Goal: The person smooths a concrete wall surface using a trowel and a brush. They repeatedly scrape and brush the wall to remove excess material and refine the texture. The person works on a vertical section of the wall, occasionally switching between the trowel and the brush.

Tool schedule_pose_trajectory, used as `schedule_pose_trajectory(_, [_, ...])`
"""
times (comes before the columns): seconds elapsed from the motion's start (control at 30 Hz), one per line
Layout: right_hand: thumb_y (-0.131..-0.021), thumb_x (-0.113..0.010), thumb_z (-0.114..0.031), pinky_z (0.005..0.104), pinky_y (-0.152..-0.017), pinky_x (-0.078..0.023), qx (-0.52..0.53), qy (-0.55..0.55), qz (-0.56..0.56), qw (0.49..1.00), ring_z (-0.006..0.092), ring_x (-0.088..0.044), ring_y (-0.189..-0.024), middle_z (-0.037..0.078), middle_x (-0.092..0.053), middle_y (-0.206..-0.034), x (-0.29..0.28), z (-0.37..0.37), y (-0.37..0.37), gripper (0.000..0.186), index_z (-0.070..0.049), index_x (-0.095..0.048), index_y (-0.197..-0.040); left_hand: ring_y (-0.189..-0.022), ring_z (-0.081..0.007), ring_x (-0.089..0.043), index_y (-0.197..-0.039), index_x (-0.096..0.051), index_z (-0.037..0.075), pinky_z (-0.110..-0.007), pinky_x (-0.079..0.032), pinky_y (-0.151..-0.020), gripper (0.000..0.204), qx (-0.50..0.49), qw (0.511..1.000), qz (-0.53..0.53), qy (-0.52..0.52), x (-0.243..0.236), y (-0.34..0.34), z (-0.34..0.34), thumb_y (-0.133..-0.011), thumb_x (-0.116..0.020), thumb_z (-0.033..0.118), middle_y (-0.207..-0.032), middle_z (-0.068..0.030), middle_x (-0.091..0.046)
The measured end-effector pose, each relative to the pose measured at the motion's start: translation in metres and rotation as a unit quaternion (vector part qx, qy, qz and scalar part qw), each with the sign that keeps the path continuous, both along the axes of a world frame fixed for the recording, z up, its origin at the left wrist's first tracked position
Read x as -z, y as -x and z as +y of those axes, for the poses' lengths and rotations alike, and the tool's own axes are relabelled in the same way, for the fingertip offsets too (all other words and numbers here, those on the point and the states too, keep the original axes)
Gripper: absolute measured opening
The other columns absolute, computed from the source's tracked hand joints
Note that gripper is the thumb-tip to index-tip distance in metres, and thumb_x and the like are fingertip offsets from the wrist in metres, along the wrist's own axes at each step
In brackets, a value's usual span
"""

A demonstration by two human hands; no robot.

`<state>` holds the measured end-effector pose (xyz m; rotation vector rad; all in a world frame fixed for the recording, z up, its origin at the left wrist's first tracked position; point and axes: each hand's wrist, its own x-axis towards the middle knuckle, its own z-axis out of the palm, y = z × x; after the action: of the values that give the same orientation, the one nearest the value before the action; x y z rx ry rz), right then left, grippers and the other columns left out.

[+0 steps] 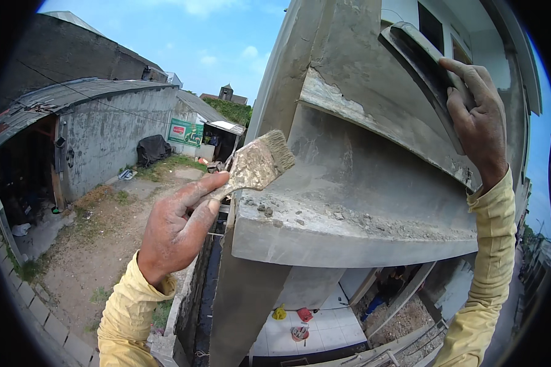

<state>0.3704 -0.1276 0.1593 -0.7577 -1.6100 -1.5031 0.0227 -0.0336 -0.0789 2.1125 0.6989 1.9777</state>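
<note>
My left hand (177, 226) grips the handle of a worn, mortar-caked paintbrush (257, 165), its bristles raised in front of the left end of a concrete ledge (355, 241). Crumbs of dry mortar (337, 214) lie along the ledge's top. Up at the right, my right hand (477, 116) is closed on a long dark float or straightedge (416, 67), held near the grey plastered band (349, 98) above the ledge. Whether the float touches the plaster I cannot tell.
The work is high up. Below left are a dirt yard (98, 257), a corrugated-roofed shed (110, 122) and a narrow drain (208, 293). Below the ledge, a tiled floor (275, 342) holds a bucket (299, 335), and a person (382, 293) is among rubble beside a post.
</note>
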Motion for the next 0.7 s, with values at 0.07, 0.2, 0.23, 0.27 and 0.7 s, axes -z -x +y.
schedule_pose_trajectory(0.07, [-0.088,-0.06,-0.006,0.0389,-0.092,-0.052,0.024,-0.042,-0.053,0.997,0.0282,-0.065,-0.101,0.013,-0.066,-0.109,-0.014,0.014,0.016,0.04,-0.013,-0.072,-0.125,-0.093,-0.0258,-0.074,-0.133,-0.067,0.0,-0.034,-0.057,-0.084,0.04,-0.014,0.997,0.054,-0.051,0.012,-0.008,-0.002,-0.094,-0.063,0.008,-0.112,-0.0171,-0.075])
schedule_pose_trajectory(0.2, [-0.088,-0.062,-0.009,0.0421,-0.092,-0.053,0.007,-0.063,-0.089,0.994,0.0305,-0.064,-0.101,0.012,-0.065,-0.109,-0.031,0.04,0.047,0.042,-0.016,-0.071,-0.128,-0.07,-0.0245,-0.07,-0.134,-0.067,0.005,-0.032,-0.057,-0.067,0.047,-0.007,0.966,0.124,-0.229,0.022,-0.047,0.013,-0.087,-0.069,0.004,-0.086,-0.0113,-0.074])
schedule_pose_trajectory(0.23, [-0.088,-0.062,-0.01,0.0425,-0.092,-0.054,-0.008,-0.059,-0.081,0.995,0.0306,-0.064,-0.101,0.012,-0.065,-0.109,-0.03,0.053,0.051,0.043,-0.017,-0.07,-0.13,-0.067,-0.0245,-0.068,-0.134,-0.067,0.007,-0.033,-0.055,-0.064,0.049,-0.01,0.962,0.144,-0.232,0.021,-0.058,0.018,-0.085,-0.071,0.005,-0.082,-0.0092,-0.071])
schedule_pose_trajectory(0.27, [-0.088,-0.063,-0.01,0.0419,-0.093,-0.054,-0.021,-0.042,-0.058,0.997,0.0306,-0.064,-0.103,0.013,-0.065,-0.109,-0.028,0.062,0.056,0.047,-0.019,-0.067,-0.133,-0.064,-0.0245,-0.066,-0.134,-0.068,0.009,-0.034,-0.054,-0.06,0.051,-0.011,0.958,0.161,-0.238,0.019,-0.068,0.02,-0.084,-0.072,0.005,-0.078,-0.0071,-0.068])
schedule_pose_trajectory(0.7, [-0.089,-0.061,-0.013,0.0431,-0.095,-0.052,-0.014,-0.061,0.077,0.995,0.0313,-0.063,-0.102,0.013,-0.059,-0.106,-0.042,0.145,0.038,0.053,-0.027,-0.064,-0.14,-0.053,-0.0149,-0.051,-0.144,-0.062,0.02,-0.032,-0.045,-0.049,0.065,-0.045,0.931,0.134,-0.337,0.036,-0.086,0.057,-0.08,-0.077,0.019,-0.064,0.0018,-0.044])
